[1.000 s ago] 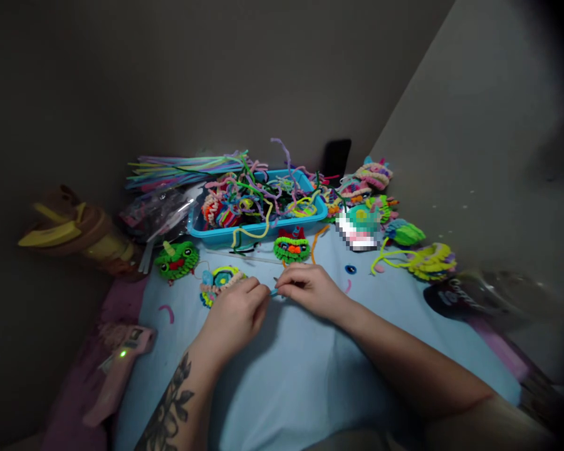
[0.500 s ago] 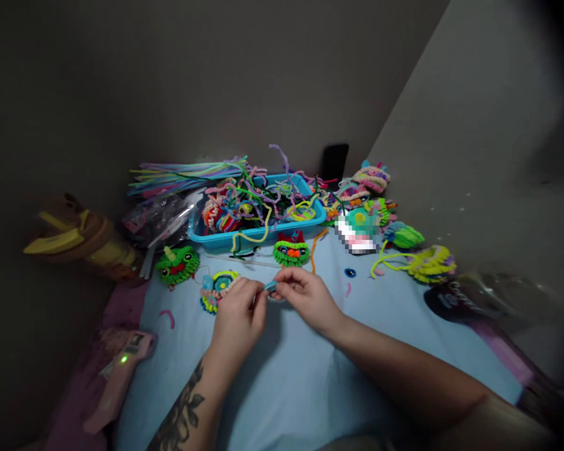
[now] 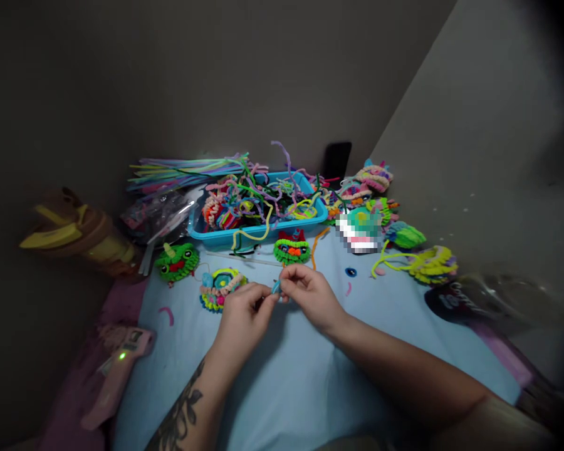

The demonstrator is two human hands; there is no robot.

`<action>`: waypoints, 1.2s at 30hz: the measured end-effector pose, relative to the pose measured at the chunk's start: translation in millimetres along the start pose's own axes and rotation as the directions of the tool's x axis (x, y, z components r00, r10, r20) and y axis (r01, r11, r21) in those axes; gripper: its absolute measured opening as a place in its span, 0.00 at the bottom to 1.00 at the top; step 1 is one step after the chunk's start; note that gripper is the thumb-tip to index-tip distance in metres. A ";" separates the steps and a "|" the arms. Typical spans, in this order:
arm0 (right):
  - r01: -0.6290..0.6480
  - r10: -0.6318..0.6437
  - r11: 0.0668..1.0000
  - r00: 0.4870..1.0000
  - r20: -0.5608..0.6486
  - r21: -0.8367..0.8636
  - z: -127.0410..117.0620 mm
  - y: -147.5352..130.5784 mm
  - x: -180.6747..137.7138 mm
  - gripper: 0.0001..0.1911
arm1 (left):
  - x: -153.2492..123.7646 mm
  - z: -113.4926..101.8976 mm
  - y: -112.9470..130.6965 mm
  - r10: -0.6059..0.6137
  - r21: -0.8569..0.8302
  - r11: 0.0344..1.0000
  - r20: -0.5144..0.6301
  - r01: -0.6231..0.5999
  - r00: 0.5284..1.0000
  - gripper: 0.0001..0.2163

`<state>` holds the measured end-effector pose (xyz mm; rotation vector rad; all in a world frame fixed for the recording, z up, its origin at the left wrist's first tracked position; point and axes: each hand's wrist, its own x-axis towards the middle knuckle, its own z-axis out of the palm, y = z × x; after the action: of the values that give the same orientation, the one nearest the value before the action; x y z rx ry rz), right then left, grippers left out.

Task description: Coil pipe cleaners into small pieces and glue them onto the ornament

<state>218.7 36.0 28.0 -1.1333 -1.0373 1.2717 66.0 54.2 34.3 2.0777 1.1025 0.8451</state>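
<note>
Between my two hands is a short, folded piece of blue pipe cleaner (image 3: 276, 287). My left hand (image 3: 245, 316) pinches it from the left between thumb and forefinger. From the other side my right hand (image 3: 310, 297) grips it with its fingertips, the remaining fingers curled. Just beyond my left hand lies a round pipe-cleaner figure (image 3: 212, 292) in yellow, pink and blue, partly covered by that hand. A green figure with a red top and orange beak (image 3: 291, 250) sits behind my right hand. Another green figure with eyes (image 3: 176, 262) lies to the left.
A blue basket (image 3: 258, 235) full of pipe cleaners stands at the back, beside a bundle of long stems (image 3: 188, 172). Pink glue gun (image 3: 117, 379), left. Finished figures (image 3: 432, 264), a loose eye (image 3: 351, 272) and a bottle (image 3: 455, 300) are on the right. Walls enclose the table.
Both hands have shifted slightly right, and the blue piece between them now stands more upright. More of the yellow-and-pink figure shows beside my left hand.
</note>
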 end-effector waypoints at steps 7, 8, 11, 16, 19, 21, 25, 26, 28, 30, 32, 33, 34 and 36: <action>0.021 -0.023 0.998 0.999 -0.040 -0.057 0.2 5.0 1.7 0.10 | -0.2 5.2 0.1 -0.146 -0.039 0.988 0.093 0.150 0.985 0.07; 0.028 -0.030 0.998 0.999 -0.040 -0.059 0.0 5.5 1.9 0.10 | 0.0 6.2 0.1 -0.140 -0.035 0.989 0.084 0.143 0.987 0.07; 0.038 -0.039 0.998 0.999 -0.023 -0.041 -0.6 5.7 2.1 0.11 | 0.4 8.3 -0.7 -0.127 -0.031 0.991 0.047 0.128 0.991 0.07; 0.003 -0.002 0.999 1.000 0.005 -0.038 -1.3 3.2 2.8 0.12 | -0.9 10.1 -1.1 -0.086 0.024 0.996 0.030 0.085 0.996 0.07; -0.016 0.016 0.998 1.000 0.000 -0.055 -1.6 2.4 3.8 0.12 | -2.3 11.2 0.0 -0.059 0.080 0.995 0.007 0.058 0.998 0.05; -0.031 0.031 0.999 1.000 0.002 -0.028 -1.4 3.4 4.6 0.12 | -2.7 11.4 0.3 -0.044 0.113 0.993 0.008 0.042 0.999 0.03; -0.078 0.078 0.994 0.997 -0.005 0.076 -0.9 8.7 6.2 0.13 | -2.3 10.4 -0.8 -0.022 0.139 0.990 0.028 0.018 0.999 0.02; -0.094 0.095 0.990 0.995 -0.008 0.106 -0.8 9.9 6.5 0.13 | -2.1 10.2 -1.1 -0.023 0.138 0.990 0.032 0.019 0.999 0.03; -0.114 0.116 0.983 0.993 -0.011 0.143 -1.0 10.9 6.7 0.13 | -1.8 10.1 -1.1 -0.032 0.121 0.992 0.030 0.028 0.999 0.04; -0.108 0.111 0.985 0.994 -0.015 0.134 -1.2 9.9 6.3 0.12 | -1.7 10.4 -0.5 -0.054 0.068 0.996 0.020 0.052 0.998 0.05; -0.089 0.091 0.992 0.996 -0.015 0.095 -1.4 7.6 5.5 0.11 | -1.8 10.7 0.2 -0.091 -0.029 0.995 0.017 0.091 0.996 0.06; -0.080 0.081 0.994 0.997 -0.011 0.070 -1.3 6.4 5.1 0.11 | -1.9 10.8 0.3 -0.110 -0.074 0.991 0.013 0.110 0.994 0.07; -0.076 0.076 0.996 0.997 -0.005 0.046 -1.2 5.4 4.8 0.10 | -1.9 10.7 0.2 -0.126 -0.102 0.987 0.009 0.127 0.992 0.07; -0.076 0.076 0.997 0.997 0.012 -0.006 -1.0 4.1 4.0 0.10 | -1.6 9.9 -0.3 -0.149 -0.103 0.984 -0.006 0.147 0.989 0.08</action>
<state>219.2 39.9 23.7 -1.1801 -1.0156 1.3376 72.8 50.6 27.8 1.8834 1.1799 0.8261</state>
